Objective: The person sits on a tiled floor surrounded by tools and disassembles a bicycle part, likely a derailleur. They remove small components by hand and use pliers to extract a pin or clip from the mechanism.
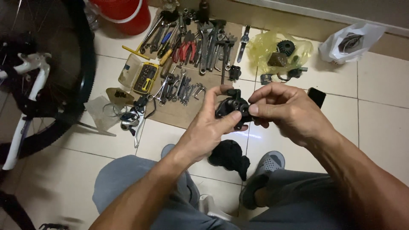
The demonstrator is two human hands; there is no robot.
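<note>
A small black bicycle part (232,107) with round openings is held up in front of me by both hands. My left hand (208,127) grips it from below and the left, thumb across its lower edge. My right hand (286,110) pinches its right side with thumb and fingertips. A black rag (230,156) lies on the tiled floor just under the hands, between my feet.
Several wrenches, pliers and hex keys (191,47) lie on a cardboard sheet ahead. A bit case (142,76) is left of them, a red bucket (125,15) behind. A bicycle wheel and white fork (38,76) stand at left. A yellow bag with cogs (281,51), a white bag (351,42), a black phone (316,96).
</note>
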